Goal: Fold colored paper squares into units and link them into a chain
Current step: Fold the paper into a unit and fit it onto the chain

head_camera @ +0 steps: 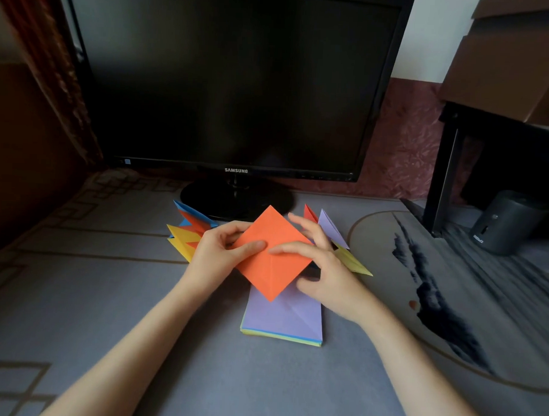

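An orange paper square point(273, 260), creased and turned like a diamond, is held above the desk in front of me. My left hand point(217, 255) pinches its left corner, thumb on top. My right hand point(321, 268) holds its right side with the index finger laid across the top and the thumb below. Under it lies a stack of paper squares point(283, 323) with a purple sheet on top. Folded units sit behind my hands: a blue, orange and yellow linked group point(188, 233) on the left, and purple point(330, 227), red and yellow ones point(355, 263) on the right.
A dark Samsung monitor point(237, 82) stands at the back of the desk, its round base point(211, 199) just behind the folded units. A round mat point(450, 291) with a dark painted pattern lies to the right. A small grey device point(503, 222) and a black stand are at the far right.
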